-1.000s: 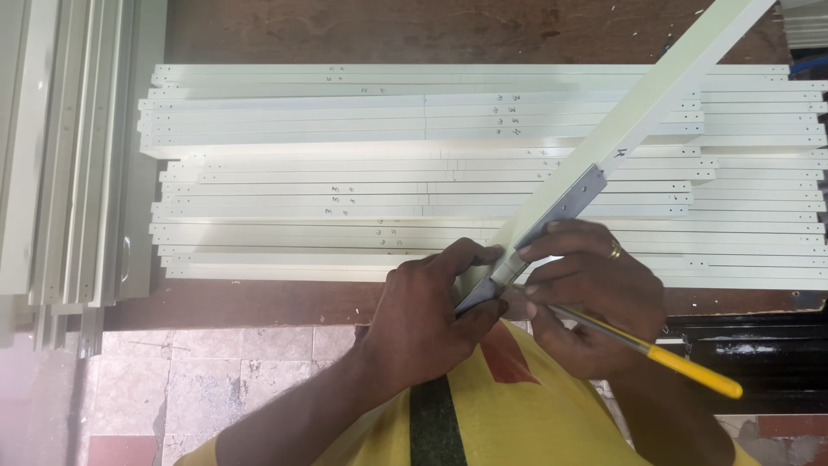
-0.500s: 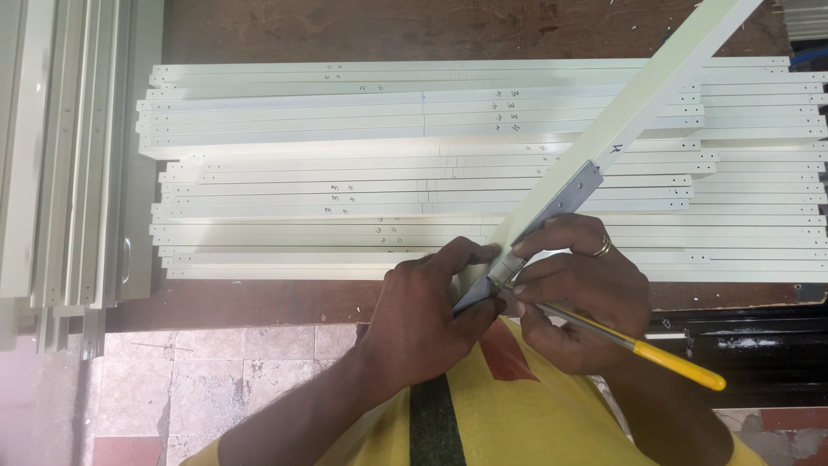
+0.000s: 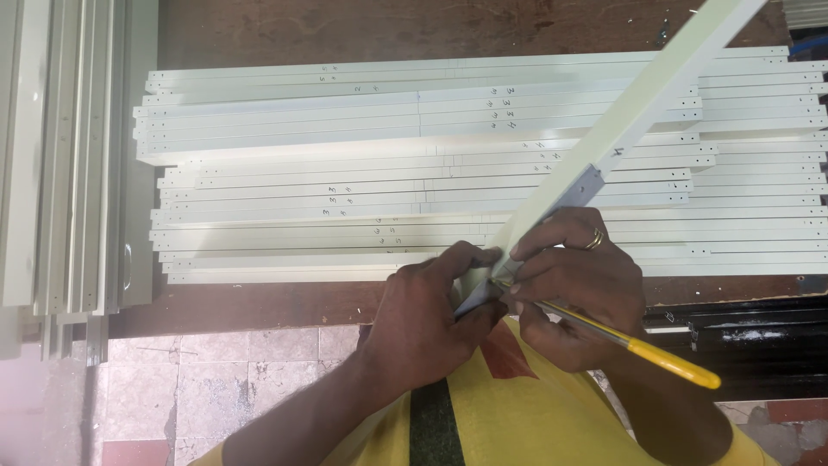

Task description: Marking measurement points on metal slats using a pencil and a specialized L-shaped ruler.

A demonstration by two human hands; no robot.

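Across the brown workbench [image 3: 259, 26] lies a broad stack of pale green metal strips [image 3: 345, 173], laid side by side lengthwise and filling most of the bench top, with small holes near their ends and small handwritten marks on several; more long profiles of the same colour [image 3: 60, 155] are stacked along the left edge. Over this pile one long pale channel piece [image 3: 638, 112] slants from the upper right corner down toward the person's chest, a grey metal insert [image 3: 569, 194] showing in its lower part. Judging by how things lie, the work on this piece is in its middle: the piece is lifted off the pile and held at its near end, a tool is set against it, and the many strips beneath look as if they wait in the same state. The left hand [image 3: 431, 319] is curled closed around the near end of the channel, thumb and fingers clamped on it from the left, wrist bent inward. The right hand [image 3: 573, 289], wearing a ring, closes around a screwdriver with a yellow handle [image 3: 673, 362]; its fingers pinch the shaft where the tip meets the channel's end, just beside the left thumb, and the handle trails out to the lower right.
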